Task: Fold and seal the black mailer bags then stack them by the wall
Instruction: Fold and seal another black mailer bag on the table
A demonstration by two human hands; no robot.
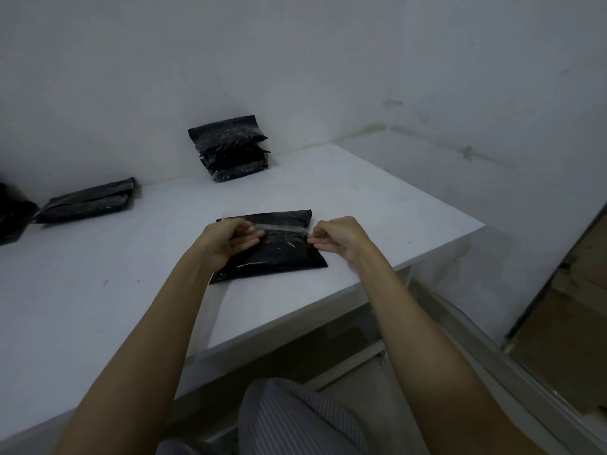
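A filled black mailer bag (279, 251) lies flat on the white table (98, 290) near its front edge. A pale adhesive strip (282, 227) runs across the bag just below its folded far flap. My left hand (226, 241) pinches the strip's left end with curled fingers. My right hand (338, 239) pinches its right end, fingertips on the bag's right side. A stack of several sealed black mailers (231, 149) leans against the back wall. Another black mailer (90, 201) lies flat at the left by the wall.
More black plastic (11, 215) shows at the far left edge. The table's right corner (479, 226) ends short of the side wall, with a gap beyond. My striped lap (295, 418) is below the front edge. A brown door or panel (574, 307) stands at the right.
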